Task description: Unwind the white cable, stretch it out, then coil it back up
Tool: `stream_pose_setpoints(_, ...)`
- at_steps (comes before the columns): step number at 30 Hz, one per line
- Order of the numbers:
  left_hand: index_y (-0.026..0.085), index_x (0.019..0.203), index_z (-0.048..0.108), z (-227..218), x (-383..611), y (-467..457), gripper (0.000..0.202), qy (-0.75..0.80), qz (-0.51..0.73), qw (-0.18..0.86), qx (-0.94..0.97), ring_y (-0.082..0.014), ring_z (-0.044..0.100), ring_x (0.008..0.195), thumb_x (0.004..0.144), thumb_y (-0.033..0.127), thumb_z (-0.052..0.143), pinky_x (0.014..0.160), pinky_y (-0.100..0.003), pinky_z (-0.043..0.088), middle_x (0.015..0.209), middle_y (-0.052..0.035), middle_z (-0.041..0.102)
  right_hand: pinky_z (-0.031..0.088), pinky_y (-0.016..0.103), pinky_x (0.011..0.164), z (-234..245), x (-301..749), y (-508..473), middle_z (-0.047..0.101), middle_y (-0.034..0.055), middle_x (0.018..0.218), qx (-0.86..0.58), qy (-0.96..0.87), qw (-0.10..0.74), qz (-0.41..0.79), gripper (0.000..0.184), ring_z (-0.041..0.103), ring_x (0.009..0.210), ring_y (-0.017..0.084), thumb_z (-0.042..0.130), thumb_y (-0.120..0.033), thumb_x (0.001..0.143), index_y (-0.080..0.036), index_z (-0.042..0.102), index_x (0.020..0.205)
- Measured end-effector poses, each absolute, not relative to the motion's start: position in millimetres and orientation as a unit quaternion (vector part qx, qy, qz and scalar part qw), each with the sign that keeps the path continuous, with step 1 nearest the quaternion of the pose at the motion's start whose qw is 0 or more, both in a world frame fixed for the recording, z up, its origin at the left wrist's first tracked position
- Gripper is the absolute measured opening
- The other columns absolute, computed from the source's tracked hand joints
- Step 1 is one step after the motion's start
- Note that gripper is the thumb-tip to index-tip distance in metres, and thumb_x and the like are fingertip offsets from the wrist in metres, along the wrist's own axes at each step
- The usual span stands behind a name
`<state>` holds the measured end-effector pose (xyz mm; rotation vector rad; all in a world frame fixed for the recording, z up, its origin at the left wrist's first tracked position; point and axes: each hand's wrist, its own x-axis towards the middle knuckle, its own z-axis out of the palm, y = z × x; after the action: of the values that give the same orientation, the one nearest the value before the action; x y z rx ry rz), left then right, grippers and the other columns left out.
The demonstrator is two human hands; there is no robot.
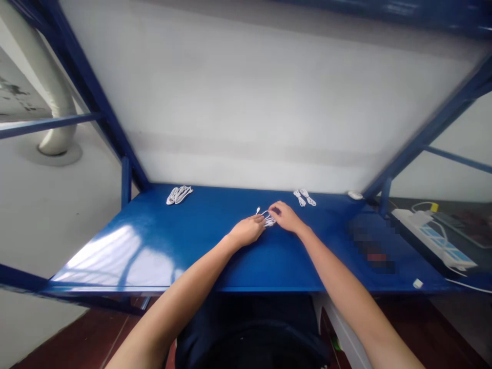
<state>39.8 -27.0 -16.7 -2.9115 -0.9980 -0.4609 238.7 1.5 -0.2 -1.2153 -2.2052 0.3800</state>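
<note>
My left hand (pixel 248 230) and my right hand (pixel 285 217) meet near the middle of the blue table, their fingertips on a small bundle of white cable (pixel 269 221). A thin loop and a small connector of that cable stick out above my fingers. Part of the bundle is hidden by my hands. Farther back lie a coiled white cable (pixel 179 195) at the left and another coiled white cable (pixel 305 198) just beyond my right hand, neither touched.
The blue table (pixel 192 256) has a blue metal frame (pixel 88 87) and a white panel (pixel 246 102) behind it. A white power strip (pixel 434 238) lies on a dark surface at the right. A small white object (pixel 355 195) sits at the far edge, and a white plug (pixel 417 283) near the front edge. A pixelated patch (pixel 371 246) covers part of the tabletop.
</note>
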Motion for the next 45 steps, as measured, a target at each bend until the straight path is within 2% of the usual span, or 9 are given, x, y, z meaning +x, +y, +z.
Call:
stream_pose_setpoints(4,0.015,0.104,0.059,-16,39,-26,0.027,-0.309,-0.156,-0.001,-0.938,-0.0198,0.055,0.111,0.096,0.022,0.034,0.099,-0.032,0.041,0.109,-0.0102,0.062,0.039,0.036,0.094,-3,225,24,0.058,0.0102,0.119,-0.477,-0.838,0.226,0.141,0.031,0.051,0.108,0.020,0.045,-0.021,0.090,-0.019,0.060,0.117)
stream_pose_setpoints(9,0.016,0.106,0.060,-16,37,-26,0.026,-0.329,-0.178,-0.035,-0.927,-0.0204,0.053,0.104,0.095,0.021,0.036,0.090,-0.032,0.046,0.116,-0.0100,0.056,0.042,0.030,0.082,2,219,36,0.063,0.0101,0.100,-0.477,-0.856,0.141,0.143,0.019,0.056,0.090,0.019,0.056,-0.021,0.084,-0.016,0.068,0.097)
stream_pose_setpoints(14,0.018,0.102,0.064,-14,35,-27,0.030,-0.347,-0.195,-0.058,-0.915,-0.0192,0.050,0.095,0.096,0.025,0.035,0.086,-0.032,0.046,0.106,-0.0087,0.055,0.041,0.025,0.063,1,230,31,0.062,0.0015,0.077,-0.464,-0.829,0.199,0.241,0.013,0.053,0.067,0.013,0.058,-0.029,0.082,-0.017,0.063,0.082)
stream_pose_setpoints(17,0.019,0.108,0.065,-14,33,-26,0.033,-0.348,-0.202,-0.061,-0.913,-0.0208,0.049,0.100,0.097,0.026,0.035,0.090,-0.036,0.044,0.113,-0.0097,0.054,0.040,0.025,0.060,-6,239,25,0.060,-0.0005,0.072,-0.445,-0.807,0.259,0.289,0.018,0.052,0.064,0.013,0.058,-0.036,0.082,-0.018,0.061,0.081)
stream_pose_setpoints(21,0.022,0.118,0.063,-15,30,-24,0.036,-0.362,-0.216,-0.066,-0.904,-0.0245,0.044,0.115,0.097,0.030,0.035,0.098,-0.040,0.041,0.128,-0.0105,0.049,0.042,0.027,0.064,-10,248,18,0.061,0.0004,0.074,-0.437,-0.785,0.312,0.308,0.022,0.053,0.067,0.014,0.058,-0.039,0.081,-0.017,0.061,0.080)
stream_pose_setpoints(27,0.024,0.116,0.064,-6,26,-26,0.035,-0.371,-0.206,-0.098,-0.900,-0.0197,0.055,0.105,0.097,0.031,0.035,0.093,-0.032,0.046,0.119,-0.0074,0.059,0.045,0.031,0.075,-9,255,10,0.066,0.0034,0.085,-0.416,-0.789,0.325,0.314,0.016,0.059,0.078,0.017,0.059,-0.033,0.080,-0.018,0.064,0.080)
stream_pose_setpoints(34,0.028,0.124,0.059,-6,30,-27,0.036,-0.408,-0.150,-0.045,-0.900,-0.0200,0.056,0.117,0.096,0.026,0.037,0.093,-0.031,0.047,0.128,-0.0045,0.059,0.044,0.034,0.084,-2,256,1,0.069,0.0049,0.095,-0.416,-0.823,0.292,0.252,0.011,0.061,0.089,0.020,0.058,-0.027,0.080,-0.019,0.064,0.074)
stream_pose_setpoints(40,0.026,0.125,0.057,-9,36,-28,0.038,-0.401,-0.145,-0.052,-0.903,-0.0207,0.058,0.114,0.093,0.016,0.039,0.091,-0.032,0.049,0.121,-0.0060,0.064,0.046,0.030,0.074,6,244,-11,0.067,0.0047,0.089,-0.439,-0.829,0.251,0.241,0.016,0.060,0.079,0.017,0.053,-0.022,0.083,-0.018,0.064,0.094)
stream_pose_setpoints(45,0.023,0.109,0.065,-10,37,-27,0.030,-0.407,-0.162,-0.079,-0.896,-0.0176,0.063,0.102,0.092,0.016,0.042,0.085,-0.026,0.049,0.107,-0.0067,0.068,0.041,0.034,0.087,9,228,-21,0.062,0.0094,0.105,-0.420,-0.880,0.166,0.150,0.028,0.054,0.100,0.022,0.056,-0.023,0.085,-0.020,0.064,0.111)
